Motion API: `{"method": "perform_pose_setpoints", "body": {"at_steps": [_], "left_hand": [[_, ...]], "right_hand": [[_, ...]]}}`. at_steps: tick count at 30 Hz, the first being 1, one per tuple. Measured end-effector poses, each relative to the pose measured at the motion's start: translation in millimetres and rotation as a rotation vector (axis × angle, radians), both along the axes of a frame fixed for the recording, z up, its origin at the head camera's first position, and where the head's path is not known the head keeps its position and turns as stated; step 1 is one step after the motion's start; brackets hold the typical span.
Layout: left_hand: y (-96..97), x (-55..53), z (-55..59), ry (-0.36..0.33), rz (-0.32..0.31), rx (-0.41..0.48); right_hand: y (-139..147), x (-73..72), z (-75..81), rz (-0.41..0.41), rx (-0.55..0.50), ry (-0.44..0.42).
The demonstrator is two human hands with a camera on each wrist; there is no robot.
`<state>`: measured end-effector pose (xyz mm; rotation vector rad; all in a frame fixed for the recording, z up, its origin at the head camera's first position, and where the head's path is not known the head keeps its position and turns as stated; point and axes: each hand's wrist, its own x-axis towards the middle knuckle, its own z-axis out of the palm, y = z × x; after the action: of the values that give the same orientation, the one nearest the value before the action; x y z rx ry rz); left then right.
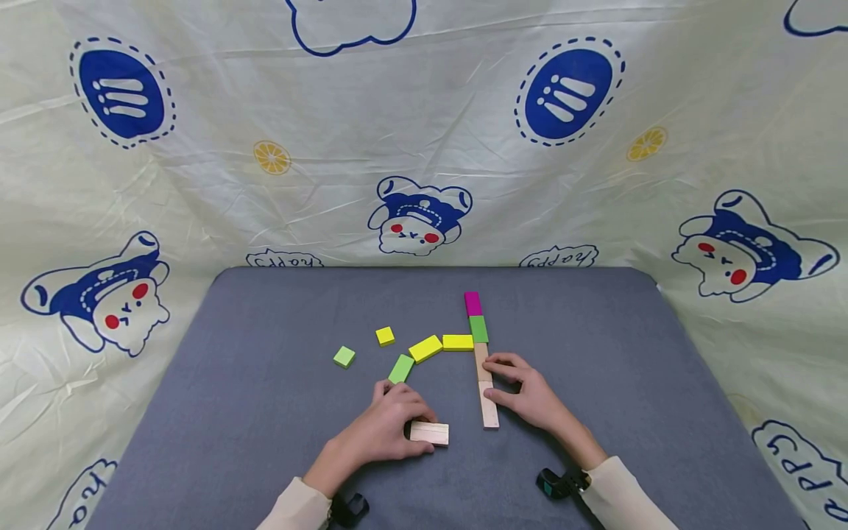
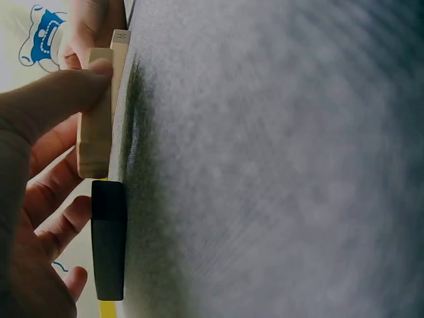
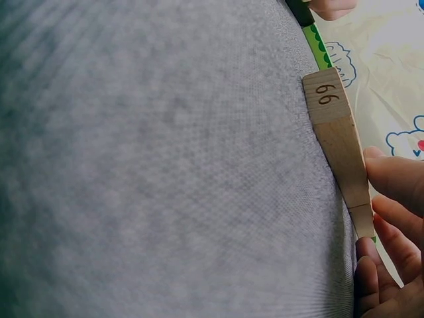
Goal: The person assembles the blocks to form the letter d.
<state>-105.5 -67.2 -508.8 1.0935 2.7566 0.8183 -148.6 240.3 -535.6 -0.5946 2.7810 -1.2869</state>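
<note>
My left hand (image 1: 391, 423) grips a plain wooden block (image 1: 430, 433), its thumb along the near side and fingers on the far side. In the left wrist view the thumb presses the wooden block (image 2: 95, 132). My right hand (image 1: 530, 394) touches a straight row of blocks from the right: its index fingertip rests at the upper wooden block (image 1: 483, 362), its thumb at the lower wooden block (image 1: 489, 406). In the right wrist view the near wooden block (image 3: 331, 112) shows "66" on its end. Beyond these the row continues with a green block (image 1: 478, 329) and a magenta block (image 1: 472, 303).
A yellow block (image 1: 458, 342) meets the row from the left, followed by a slanted yellow block (image 1: 425, 349) and a green block (image 1: 400, 368) beside the left fingers. A small yellow block (image 1: 385, 336) and a light green block (image 1: 344, 357) lie apart on the grey table (image 1: 278, 309).
</note>
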Motion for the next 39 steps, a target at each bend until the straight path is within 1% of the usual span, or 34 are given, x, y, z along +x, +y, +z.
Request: {"method": "perform_pose_setpoints", "body": {"at_steps": [5, 11, 15, 20, 24, 27, 30, 35, 37, 39], "left_hand": [[-0.3, -0.9, -2.0, 0.009, 0.019, 0.001], [1.3, -2.1, -3.5, 0.009, 0.031, -0.037], [2.9, -2.1, -4.6, 0.005, 0.041, -0.062], [4.6, -1.2, -3.7, 0.007, 0.048, -0.074], [4.5, -0.9, -2.4, -0.003, 0.043, -0.074], [1.5, 0.1, -0.7, -0.011, 0.038, -0.044], [-4.4, 0.8, 1.7, -0.025, 0.049, 0.002], [-20.6, 0.4, 5.4, -0.026, 0.102, 0.089], [-28.3, 0.0, 6.1, -0.021, 0.126, 0.116], [-35.3, -0.7, 5.6, -0.030, 0.152, 0.131]], "right_hand": [[-0.6, 0.0, 0.6, -0.007, 0.001, 0.006], [-0.6, 0.0, 0.9, -0.008, 0.000, -0.008], [-0.1, -0.5, -0.2, -0.012, 0.009, 0.003], [-0.1, -0.5, -0.8, -0.016, 0.007, 0.013], [0.0, -0.6, -1.2, -0.017, 0.008, -0.003], [-0.2, -0.5, -1.2, -0.015, 0.014, -0.015], [-0.6, -0.6, -0.3, -0.015, 0.017, -0.028], [-1.2, -0.1, 1.8, -0.021, 0.014, -0.047], [-1.2, -0.1, 1.9, -0.020, 0.014, -0.044], [-1.1, -0.3, 1.7, -0.020, 0.017, -0.044]]}}
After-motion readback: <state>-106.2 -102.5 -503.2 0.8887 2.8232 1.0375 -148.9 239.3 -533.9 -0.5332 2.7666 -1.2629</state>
